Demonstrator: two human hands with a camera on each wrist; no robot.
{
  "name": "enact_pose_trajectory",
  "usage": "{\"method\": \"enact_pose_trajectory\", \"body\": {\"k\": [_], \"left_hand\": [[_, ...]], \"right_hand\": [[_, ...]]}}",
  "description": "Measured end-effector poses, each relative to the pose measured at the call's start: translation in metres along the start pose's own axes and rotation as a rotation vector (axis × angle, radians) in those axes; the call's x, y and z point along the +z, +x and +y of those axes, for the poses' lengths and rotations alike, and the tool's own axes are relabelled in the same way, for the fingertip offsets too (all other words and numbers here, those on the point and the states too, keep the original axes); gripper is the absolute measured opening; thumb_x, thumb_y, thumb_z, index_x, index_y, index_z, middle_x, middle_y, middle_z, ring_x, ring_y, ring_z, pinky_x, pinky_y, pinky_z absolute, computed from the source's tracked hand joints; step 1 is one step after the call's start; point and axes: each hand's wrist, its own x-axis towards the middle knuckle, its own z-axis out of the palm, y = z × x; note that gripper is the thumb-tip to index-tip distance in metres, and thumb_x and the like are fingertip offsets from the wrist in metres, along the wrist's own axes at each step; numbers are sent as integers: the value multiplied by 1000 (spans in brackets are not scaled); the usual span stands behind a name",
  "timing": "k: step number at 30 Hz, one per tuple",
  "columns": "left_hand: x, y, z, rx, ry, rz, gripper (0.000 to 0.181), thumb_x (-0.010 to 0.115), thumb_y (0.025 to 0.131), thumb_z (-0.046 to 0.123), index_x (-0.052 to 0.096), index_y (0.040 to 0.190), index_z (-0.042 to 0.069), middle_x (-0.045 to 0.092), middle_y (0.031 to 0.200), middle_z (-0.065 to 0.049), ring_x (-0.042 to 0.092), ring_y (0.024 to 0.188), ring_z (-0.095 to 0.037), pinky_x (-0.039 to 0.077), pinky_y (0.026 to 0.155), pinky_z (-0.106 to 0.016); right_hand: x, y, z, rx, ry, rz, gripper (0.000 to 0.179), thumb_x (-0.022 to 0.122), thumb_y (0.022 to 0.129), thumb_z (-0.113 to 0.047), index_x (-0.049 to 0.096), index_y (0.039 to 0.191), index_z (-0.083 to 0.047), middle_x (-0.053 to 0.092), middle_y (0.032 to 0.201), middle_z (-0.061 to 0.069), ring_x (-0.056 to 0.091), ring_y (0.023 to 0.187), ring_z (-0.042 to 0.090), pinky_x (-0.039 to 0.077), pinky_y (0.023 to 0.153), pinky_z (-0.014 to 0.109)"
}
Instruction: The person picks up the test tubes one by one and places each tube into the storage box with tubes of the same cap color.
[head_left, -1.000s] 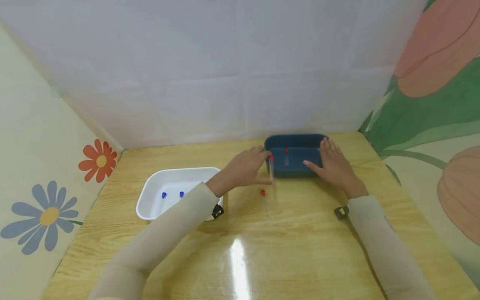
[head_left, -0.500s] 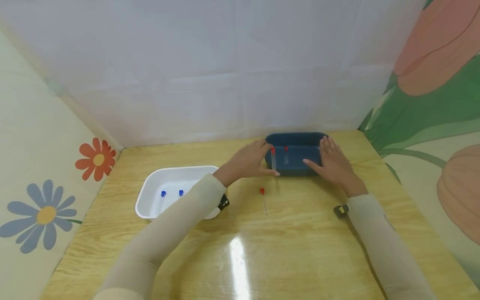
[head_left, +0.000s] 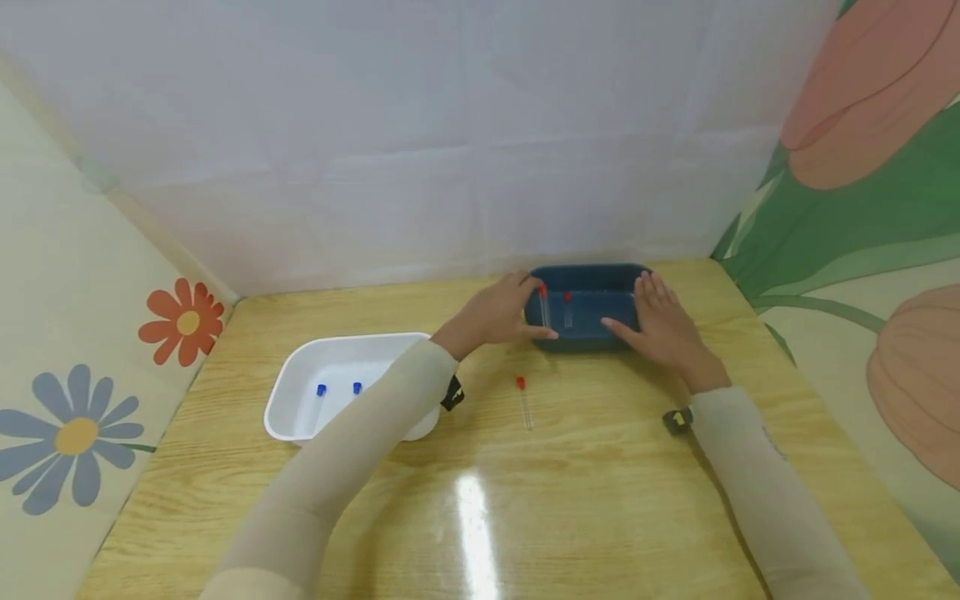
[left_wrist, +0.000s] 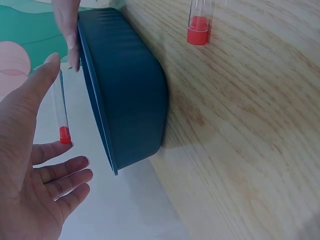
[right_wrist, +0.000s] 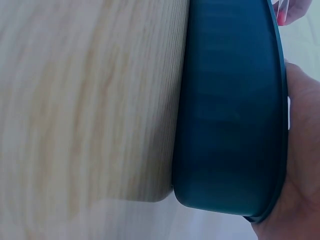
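Note:
My left hand [head_left: 495, 317] pinches a clear test tube with a red cap [left_wrist: 60, 107] end to end, thumb at the plain end and index finger at the cap. It holds the tube over the left side of a dark blue bin [head_left: 592, 342]. Inside that bin lies another red-capped tube [head_left: 567, 312]. My right hand [head_left: 666, 327] rests on the bin's right end, fingers straight and thumb spread over the opening. A third red-capped tube [head_left: 524, 404] lies on the table in front of the bin.
To the left stands a white bin [head_left: 281, 408], partly hidden by my left sleeve. Blue-capped tubes [head_left: 320, 392] lie in it. The wooden table [head_left: 570, 492] meets a white-covered wall [head_left: 360, 217] behind the bins.
My left hand has carried the red-capped tube a little farther back, from the blue bin's front left edge to over its inside. My right hand has stayed on the bin's right end.

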Motion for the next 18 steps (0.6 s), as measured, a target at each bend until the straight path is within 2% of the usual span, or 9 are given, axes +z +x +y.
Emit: {"method": "enact_pose_trajectory", "body": {"k": [8, 12, 18], "left_hand": [[2, 11, -2, -28, -28, -26, 101, 66, 84, 73, 38, 155, 6, 38, 156, -16, 40, 142, -30, 41, 113, -45], [4, 18, -2, -21, -52, -14, 98, 70, 84, 68, 40, 153, 6, 39, 155, -17, 41, 141, -30, 40, 113, -45], [8, 27, -3, -10, -41, -16, 96, 69, 84, 69, 41, 152, 6, 40, 153, -17, 41, 139, -30, 39, 113, -45]], "right_hand": [[0, 0, -2, 1, 2, -1, 107, 34, 99, -72, -2, 156, 11, -9, 165, 27, -14, 153, 36, -3, 124, 54], [-1, -1, -3, 7, 3, -10, 107, 32, 99, -73, -3, 156, 10, -10, 165, 26, -15, 153, 36, -4, 124, 53], [-2, -2, -4, 8, 6, -10, 106, 33, 99, -73, -4, 156, 10, -10, 165, 26, -14, 153, 37, -4, 123, 53]]}}
